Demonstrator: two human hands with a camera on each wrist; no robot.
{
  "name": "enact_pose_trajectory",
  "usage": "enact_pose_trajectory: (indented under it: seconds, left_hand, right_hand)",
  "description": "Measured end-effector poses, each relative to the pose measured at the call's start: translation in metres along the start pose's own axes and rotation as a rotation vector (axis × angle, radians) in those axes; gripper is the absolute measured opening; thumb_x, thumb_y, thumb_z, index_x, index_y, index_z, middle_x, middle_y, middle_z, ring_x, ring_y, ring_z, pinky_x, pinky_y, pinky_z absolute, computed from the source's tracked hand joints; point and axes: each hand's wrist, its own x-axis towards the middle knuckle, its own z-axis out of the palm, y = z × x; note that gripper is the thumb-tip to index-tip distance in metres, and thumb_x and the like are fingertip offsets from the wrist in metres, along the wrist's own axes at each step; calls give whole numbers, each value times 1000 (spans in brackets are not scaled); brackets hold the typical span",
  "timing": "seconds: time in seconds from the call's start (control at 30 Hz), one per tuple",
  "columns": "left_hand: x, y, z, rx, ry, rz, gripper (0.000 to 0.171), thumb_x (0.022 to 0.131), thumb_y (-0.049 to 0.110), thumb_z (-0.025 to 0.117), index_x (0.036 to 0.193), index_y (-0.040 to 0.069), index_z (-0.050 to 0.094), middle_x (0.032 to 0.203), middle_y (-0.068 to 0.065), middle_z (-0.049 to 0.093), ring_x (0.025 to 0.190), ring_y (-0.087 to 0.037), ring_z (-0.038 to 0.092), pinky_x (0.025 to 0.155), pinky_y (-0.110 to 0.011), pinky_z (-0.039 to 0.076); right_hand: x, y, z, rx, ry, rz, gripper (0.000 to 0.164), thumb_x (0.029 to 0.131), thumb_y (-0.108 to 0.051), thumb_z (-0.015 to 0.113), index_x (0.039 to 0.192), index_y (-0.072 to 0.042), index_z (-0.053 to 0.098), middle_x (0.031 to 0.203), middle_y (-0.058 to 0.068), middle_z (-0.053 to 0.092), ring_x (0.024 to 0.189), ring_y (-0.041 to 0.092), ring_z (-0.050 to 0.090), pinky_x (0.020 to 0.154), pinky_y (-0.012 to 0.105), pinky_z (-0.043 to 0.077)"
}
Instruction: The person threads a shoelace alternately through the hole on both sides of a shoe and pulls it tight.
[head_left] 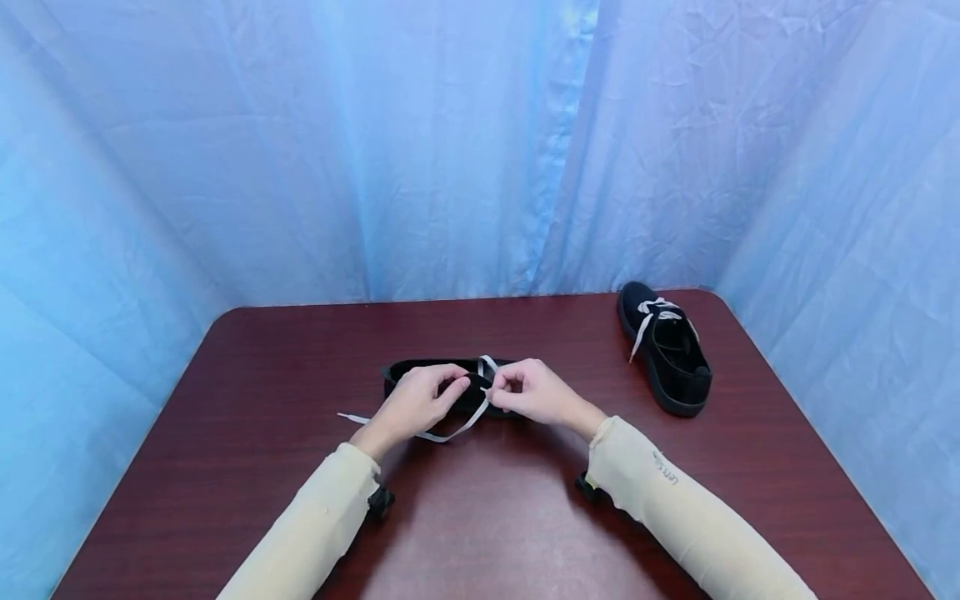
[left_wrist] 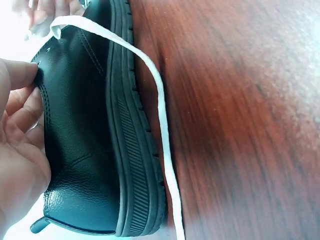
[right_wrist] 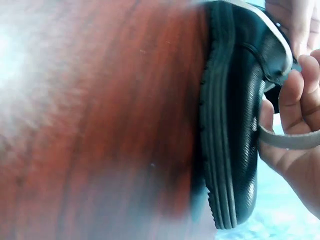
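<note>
The left hand (head_left: 420,402) is pinching the black shoe (left_wrist: 75,130) by its edge; the right hand (head_left: 542,392) is pinching the white lace (left_wrist: 162,107) just beside those fingertips. The shoe is resting beneath them, its upper probably bending; the limp lace is likely needing a hold near its eyelets (left_wrist: 48,49).

On my head view, the left hand (head_left: 420,402) and right hand (head_left: 542,395) hide part of the black shoe (left_wrist: 75,115); the sleeve's writing (head_left: 665,471) is too small for me to read. My left wrist view cuts off the white lace (left_wrist: 162,125).
</note>
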Motion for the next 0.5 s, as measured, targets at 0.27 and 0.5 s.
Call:
enact_pose_trajectory:
  seconds: [0.27,0.5]
  left_hand:
    - [-1,-1,2,8,21,20,17,102,19,62,105,12,76,91,6,72,69,-7,55,67,-28,47]
    - [-3,0,2,8,19,45,15,102,18,62,105,12,76,90,7,70,68,-7,54,66,-28,47]
  right_hand:
    - [2,-2,8,-216,71,-48,18,85,-12,67,71,-24,62,63,-15,55,55,3,46,57,23,41]
    - [1,-3,10,-253,113,-44,18,82,-12,67,69,-23,61,62,-17,55,54,2,44,55,23,40]
